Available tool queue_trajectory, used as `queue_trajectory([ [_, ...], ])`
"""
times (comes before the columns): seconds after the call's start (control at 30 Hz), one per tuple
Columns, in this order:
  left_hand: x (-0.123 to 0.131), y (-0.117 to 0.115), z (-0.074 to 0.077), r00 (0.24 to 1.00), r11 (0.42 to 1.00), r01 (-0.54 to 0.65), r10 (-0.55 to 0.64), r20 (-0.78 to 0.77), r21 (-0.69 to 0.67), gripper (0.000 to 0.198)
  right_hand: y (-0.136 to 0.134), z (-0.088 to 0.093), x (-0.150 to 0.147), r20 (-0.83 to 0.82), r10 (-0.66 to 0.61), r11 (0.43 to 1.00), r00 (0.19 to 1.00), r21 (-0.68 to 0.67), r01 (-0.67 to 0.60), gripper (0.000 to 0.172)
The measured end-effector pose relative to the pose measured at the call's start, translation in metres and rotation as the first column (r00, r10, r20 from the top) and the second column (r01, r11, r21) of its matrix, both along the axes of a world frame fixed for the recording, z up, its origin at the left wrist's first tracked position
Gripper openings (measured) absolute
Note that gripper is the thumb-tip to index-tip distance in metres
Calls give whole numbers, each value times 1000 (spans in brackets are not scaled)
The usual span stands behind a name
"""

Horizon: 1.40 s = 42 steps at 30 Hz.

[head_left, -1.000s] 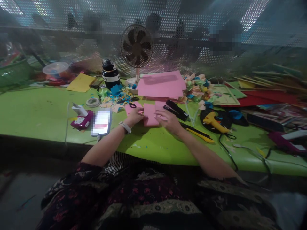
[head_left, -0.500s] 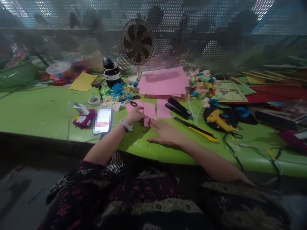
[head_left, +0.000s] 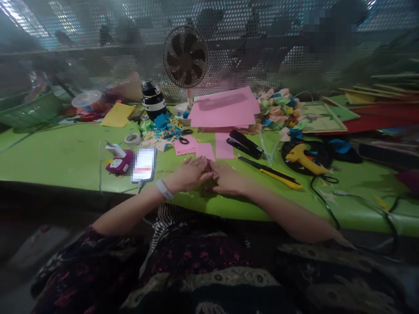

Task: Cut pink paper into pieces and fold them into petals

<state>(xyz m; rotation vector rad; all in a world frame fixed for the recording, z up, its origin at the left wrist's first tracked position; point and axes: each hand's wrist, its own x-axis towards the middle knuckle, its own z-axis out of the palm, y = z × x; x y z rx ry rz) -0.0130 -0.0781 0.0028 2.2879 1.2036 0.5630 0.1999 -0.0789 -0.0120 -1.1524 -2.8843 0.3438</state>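
My left hand (head_left: pixel 190 174) and my right hand (head_left: pixel 231 179) lie low on the green table (head_left: pixel 65 152) near its front edge. Their fingers are stretched out and the fingertips meet. A small sliver of pink shows between the fingertips; I cannot make out what it is. Just beyond the hands lie three cut pink paper pieces (head_left: pixel 205 151), untouched. A white band sits on my left wrist.
A phone (head_left: pixel 143 165) and a small pink box (head_left: pixel 118 165) lie to the left. To the right are a black stapler (head_left: pixel 245 144), a yellow utility knife (head_left: pixel 271 172) and a yellow glue gun (head_left: pixel 303 158) with cable. Behind are scissors (head_left: pixel 183 139), paper scraps, a large pink sheet (head_left: pixel 224 111), a fan (head_left: pixel 186 56) and a dark bottle (head_left: pixel 152 101).
Both hands have drawn back from the pink pieces toward the table's front edge. My left hand let go of the pink piece and now meets my right hand's fingertips.
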Motion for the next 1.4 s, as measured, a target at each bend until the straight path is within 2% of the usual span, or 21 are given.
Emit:
queue_trajectory([
  [0.07,-1,-15,-11,995,998,57,-56,-88,7,79,0,-3,0,6,6,1000,1000,15,-6,91],
  [0.17,-5,-23,-20,968,992,117,-106,-225,36,97,1,-6,0,9,11,999,1000,49,-12,92],
  [0.3,-8,-24,-18,899,979,184,-129,-419,92,108,0,-6,0,24,23,999,999,48,-24,97],
  [0.4,-8,-25,-16,858,971,208,-123,-498,119,113,-2,-1,-2,50,1,1000,999,15,-2,104],
  [0.73,-6,-27,-14,839,966,220,-116,-532,136,123,-2,7,3,49,21,1000,999,10,-22,105],
  [0.93,-22,-30,-6,841,960,240,-132,-525,142,117,-2,5,15,51,32,999,998,35,-34,107],
  [1.07,-26,-28,-2,834,962,250,-158,-529,106,115,-2,11,26,108,-20,1000,994,-3,21,107],
  [1.13,-25,-26,-2,835,964,249,-163,-525,96,115,1,24,28,134,-30,999,990,-31,35,102],
  [1.2,-24,-25,-1,839,964,248,-162,-520,99,117,7,43,25,114,-47,998,992,-42,52,88],
  [1.23,-24,-25,-1,840,964,248,-162,-518,101,118,12,52,22,79,-86,995,993,-41,89,78],
  [1.3,-23,-25,-1,837,963,252,-167,-521,96,120,22,66,10,-17,-251,966,968,-73,249,52],
  [1.37,-23,-24,-1,832,963,253,-169,-529,91,122,34,71,-3,-29,-333,898,942,-313,308,38],
  [1.4,-22,-24,-1,829,963,252,-167,-533,91,123,40,71,-9,16,-353,827,936,-463,320,35],
])
